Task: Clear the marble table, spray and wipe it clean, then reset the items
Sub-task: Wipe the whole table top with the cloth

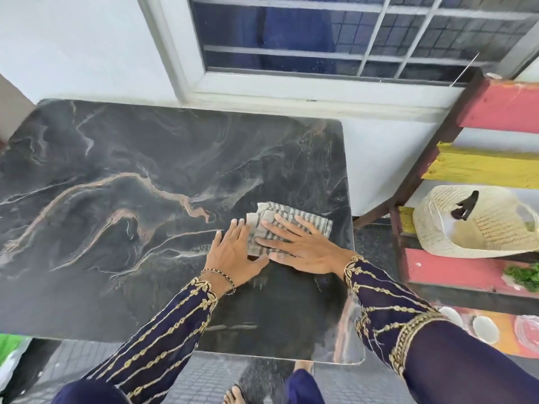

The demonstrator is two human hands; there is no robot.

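Our right hand lies flat with its fingers spread wide, palm down on a folded grey-striped cloth, holding nothing in a curl. Just beside it our left hand is also flat and spread; its fingertips rest on the cloth's left edge and its thumb reaches toward the right hand, touching or nearly touching it. We cannot tell how hard either hand presses.

A thin beaded bracelet circles the left wrist, and both arms wear dark blue sleeves with gold embroidery.

The cloth sits on the right half of the counter, near its right edge. The counter is a dark marble slab with pale and copper veins, and only the cloth and our hands are on it.

Beyond the counter's far edge we see a white wall and a barred window. To the right stands a wooden rack with pink and yellow slats, and a woven basket rests on it, with something green nearby. Below us are a tiled floor and a bare foot.
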